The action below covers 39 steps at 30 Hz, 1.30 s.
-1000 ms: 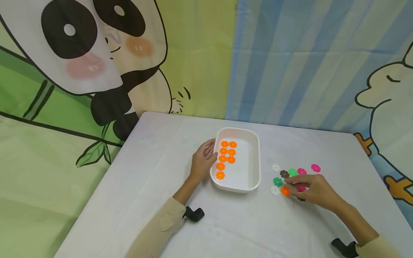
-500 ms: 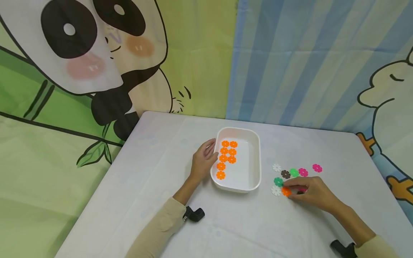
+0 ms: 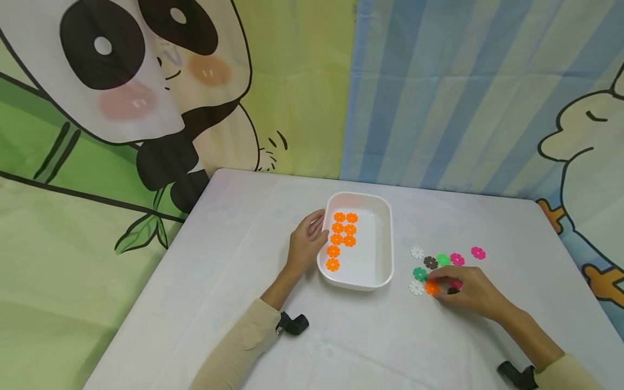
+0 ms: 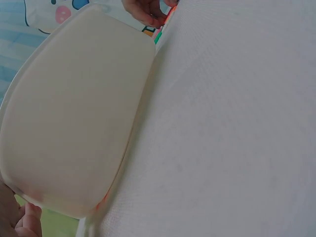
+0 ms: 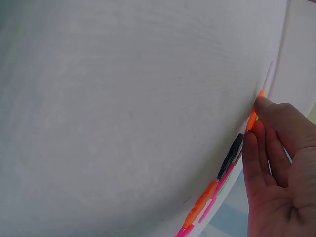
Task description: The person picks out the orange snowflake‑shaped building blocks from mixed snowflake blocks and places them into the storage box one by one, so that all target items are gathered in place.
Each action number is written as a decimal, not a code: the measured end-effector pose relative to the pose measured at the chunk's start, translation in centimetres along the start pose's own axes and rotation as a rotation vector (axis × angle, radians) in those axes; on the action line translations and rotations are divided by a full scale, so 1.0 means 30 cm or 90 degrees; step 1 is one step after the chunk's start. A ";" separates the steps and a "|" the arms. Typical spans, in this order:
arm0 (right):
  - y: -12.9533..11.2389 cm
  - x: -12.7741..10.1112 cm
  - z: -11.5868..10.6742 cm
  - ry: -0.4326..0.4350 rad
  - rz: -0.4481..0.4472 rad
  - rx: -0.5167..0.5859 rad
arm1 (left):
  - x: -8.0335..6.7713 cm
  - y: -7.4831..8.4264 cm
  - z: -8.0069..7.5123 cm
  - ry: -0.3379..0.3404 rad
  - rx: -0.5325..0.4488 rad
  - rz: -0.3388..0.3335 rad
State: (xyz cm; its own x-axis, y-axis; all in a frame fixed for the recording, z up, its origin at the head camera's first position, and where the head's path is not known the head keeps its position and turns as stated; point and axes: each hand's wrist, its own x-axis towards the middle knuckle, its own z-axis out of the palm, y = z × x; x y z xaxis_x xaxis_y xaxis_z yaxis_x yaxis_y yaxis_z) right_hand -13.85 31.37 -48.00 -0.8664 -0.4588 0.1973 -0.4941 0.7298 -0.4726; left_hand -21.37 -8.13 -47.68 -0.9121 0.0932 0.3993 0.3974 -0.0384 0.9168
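Note:
A white tray (image 3: pixel 388 238) sits mid-table with several orange flower discs (image 3: pixel 343 234) in its left half. My left hand (image 3: pixel 319 230) rests against the tray's left wall with its fingers loosely curved; in the left wrist view its fingertips (image 4: pixel 22 222) show beside the tray's underside (image 4: pixel 74 123). My right hand (image 3: pixel 436 286) pinches an orange disc (image 3: pixel 430 288) lying on the table right of the tray. In the right wrist view the thumb tip (image 5: pixel 264 106) touches that orange disc (image 5: pixel 252 120).
Loose discs lie around the right hand: white (image 3: pixel 416 252), brown (image 3: pixel 430 262), green (image 3: pixel 443 259), pink (image 3: pixel 478 252), teal (image 3: pixel 420 273) and white (image 3: pixel 416 287). A dark disc (image 3: pixel 453 291) is partly under the palm. Cartoon curtains hang behind the table's far edge.
My right hand has shifted slightly left and its thumb and finger have closed round the orange disc. The left hand and the tray have stayed still.

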 end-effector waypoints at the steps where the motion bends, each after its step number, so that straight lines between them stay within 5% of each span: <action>1: -0.002 0.001 0.000 -0.002 0.002 0.009 | 0.000 0.000 0.000 0.000 0.001 0.000; 7: 0.000 0.002 0.004 -0.013 -0.011 0.066 | -0.001 0.003 -0.002 -0.002 0.006 0.005; 17: 0.005 0.006 0.004 -0.004 -0.085 0.033 | -0.002 -0.006 0.005 0.010 0.026 -0.003; 39: -0.013 0.011 -0.014 -0.002 -0.036 -0.031 | 0.000 -0.022 0.011 0.016 0.023 -0.017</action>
State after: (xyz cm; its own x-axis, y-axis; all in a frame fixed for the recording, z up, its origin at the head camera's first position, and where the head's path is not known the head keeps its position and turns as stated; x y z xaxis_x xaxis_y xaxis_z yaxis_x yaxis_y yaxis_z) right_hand -13.98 31.15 -47.39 -0.8370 -0.5010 0.2199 -0.5449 0.7269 -0.4179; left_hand -21.60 -7.78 -48.28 -0.9242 0.0693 0.3755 0.3764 -0.0008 0.9265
